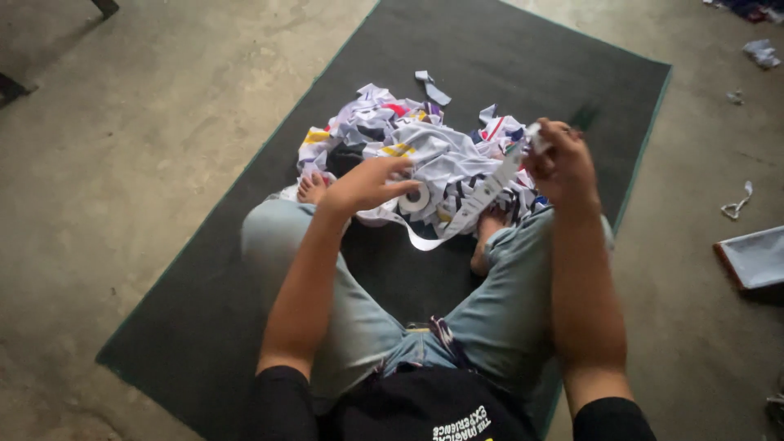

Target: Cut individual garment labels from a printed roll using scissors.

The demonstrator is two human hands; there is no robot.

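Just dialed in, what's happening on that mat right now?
A person sits cross-legged on a dark mat on a concrete floor, facing a pile of white printed fabric scraps. The right hand pinches one end of a long white strip, raised above the pile. The left hand reaches toward the strip's lower part, near a small white roll. More scraps lie on the floor to the right.
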